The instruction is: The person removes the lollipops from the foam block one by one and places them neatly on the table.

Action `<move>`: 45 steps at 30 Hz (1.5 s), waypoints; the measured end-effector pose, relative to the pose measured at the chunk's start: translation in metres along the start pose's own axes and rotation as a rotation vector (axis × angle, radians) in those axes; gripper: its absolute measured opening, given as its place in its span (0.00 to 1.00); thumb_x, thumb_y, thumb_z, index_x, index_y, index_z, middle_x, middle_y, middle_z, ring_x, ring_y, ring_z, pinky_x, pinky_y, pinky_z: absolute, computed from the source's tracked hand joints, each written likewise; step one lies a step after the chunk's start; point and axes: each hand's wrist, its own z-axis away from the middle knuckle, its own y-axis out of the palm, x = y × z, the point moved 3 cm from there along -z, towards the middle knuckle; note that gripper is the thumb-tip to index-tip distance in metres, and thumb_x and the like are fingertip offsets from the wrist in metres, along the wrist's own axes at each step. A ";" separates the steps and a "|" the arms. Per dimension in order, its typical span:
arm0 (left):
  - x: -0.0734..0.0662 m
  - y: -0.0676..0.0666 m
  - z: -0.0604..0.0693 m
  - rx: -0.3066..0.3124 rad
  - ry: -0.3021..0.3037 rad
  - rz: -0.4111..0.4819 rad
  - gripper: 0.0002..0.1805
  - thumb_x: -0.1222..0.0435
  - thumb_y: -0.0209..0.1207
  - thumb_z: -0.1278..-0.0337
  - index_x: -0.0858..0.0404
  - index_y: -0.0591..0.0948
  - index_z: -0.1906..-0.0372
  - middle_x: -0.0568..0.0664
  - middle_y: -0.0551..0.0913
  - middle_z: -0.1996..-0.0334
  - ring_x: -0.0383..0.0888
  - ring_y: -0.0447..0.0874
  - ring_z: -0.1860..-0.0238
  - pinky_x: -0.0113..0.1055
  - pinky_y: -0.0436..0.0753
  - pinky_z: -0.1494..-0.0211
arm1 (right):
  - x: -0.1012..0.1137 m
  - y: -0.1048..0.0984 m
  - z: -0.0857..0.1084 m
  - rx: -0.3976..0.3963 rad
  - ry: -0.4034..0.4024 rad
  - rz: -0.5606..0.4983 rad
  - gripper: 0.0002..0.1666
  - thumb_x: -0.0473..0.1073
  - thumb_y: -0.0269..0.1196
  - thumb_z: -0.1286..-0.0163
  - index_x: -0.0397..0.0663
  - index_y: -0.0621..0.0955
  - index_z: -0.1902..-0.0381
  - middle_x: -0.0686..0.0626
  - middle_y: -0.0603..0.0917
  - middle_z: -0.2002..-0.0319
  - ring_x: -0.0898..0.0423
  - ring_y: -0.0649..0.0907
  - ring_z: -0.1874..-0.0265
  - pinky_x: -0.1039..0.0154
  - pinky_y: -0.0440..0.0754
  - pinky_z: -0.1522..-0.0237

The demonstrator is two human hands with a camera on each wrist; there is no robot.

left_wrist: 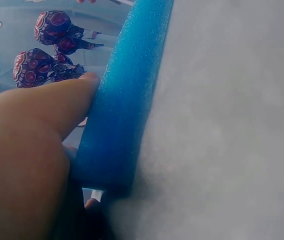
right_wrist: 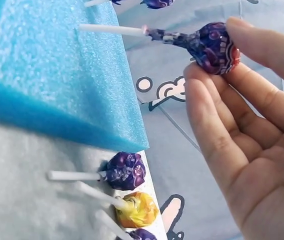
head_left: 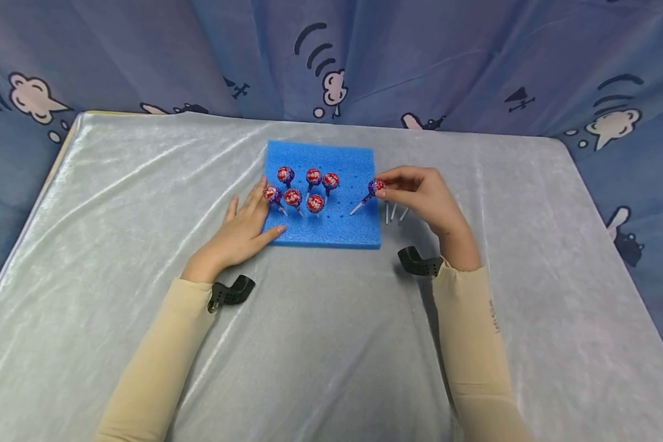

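The right hand [head_left: 428,191] pinches a lollipop [head_left: 374,187] by its head at the right edge of the foam block [head_left: 337,234], stick [right_wrist: 112,30] slanting left and near over it; the left hand [head_left: 240,233] lies spread, farther away.

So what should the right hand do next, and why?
Probably ease the lollipop stick-first into the blue foam: the right hand pinches its candy end, the stick slants down toward the foam, and six other lollipops already stand there.
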 end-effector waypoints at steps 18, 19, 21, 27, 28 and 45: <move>-0.001 -0.001 0.001 0.007 -0.002 0.001 0.41 0.48 0.42 0.30 0.77 0.49 0.29 0.56 0.25 0.27 0.51 0.27 0.26 0.54 0.26 0.31 | -0.002 -0.023 0.009 -0.065 0.013 -0.070 0.13 0.33 0.67 0.41 0.40 0.85 0.57 0.53 0.85 0.65 0.56 0.82 0.70 0.69 0.79 0.68; -0.001 -0.001 0.001 0.007 -0.002 0.001 0.41 0.48 0.42 0.30 0.77 0.49 0.29 0.56 0.25 0.27 0.51 0.27 0.26 0.54 0.26 0.31 | -0.002 -0.025 0.009 -0.072 0.016 -0.073 0.13 0.33 0.67 0.41 0.40 0.85 0.57 0.53 0.85 0.65 0.56 0.81 0.69 0.69 0.79 0.67; -0.002 -0.002 0.001 0.009 -0.003 0.002 0.41 0.48 0.42 0.30 0.77 0.49 0.29 0.56 0.25 0.27 0.51 0.27 0.26 0.54 0.26 0.31 | -0.003 -0.029 0.010 -0.086 0.024 -0.076 0.13 0.33 0.67 0.41 0.41 0.85 0.57 0.53 0.85 0.65 0.57 0.81 0.69 0.68 0.79 0.66; -0.002 -0.002 0.001 0.007 -0.003 0.004 0.41 0.48 0.42 0.30 0.77 0.48 0.29 0.56 0.25 0.27 0.51 0.27 0.26 0.54 0.26 0.31 | -0.007 -0.040 0.014 -0.096 0.053 -0.072 0.13 0.34 0.67 0.40 0.40 0.85 0.56 0.53 0.84 0.63 0.58 0.80 0.67 0.69 0.78 0.64; -0.002 -0.002 0.001 0.006 -0.003 0.004 0.41 0.48 0.42 0.30 0.77 0.49 0.29 0.56 0.25 0.27 0.51 0.27 0.26 0.54 0.26 0.31 | -0.007 -0.042 0.014 -0.093 0.057 -0.071 0.13 0.34 0.67 0.40 0.40 0.85 0.56 0.53 0.84 0.63 0.58 0.80 0.67 0.69 0.78 0.64; -0.001 -0.001 0.001 0.001 0.000 0.005 0.41 0.48 0.42 0.30 0.77 0.50 0.30 0.56 0.25 0.27 0.50 0.27 0.26 0.54 0.27 0.31 | -0.018 -0.062 0.022 -0.102 0.096 -0.097 0.13 0.34 0.67 0.41 0.40 0.85 0.56 0.54 0.85 0.63 0.59 0.82 0.66 0.70 0.78 0.60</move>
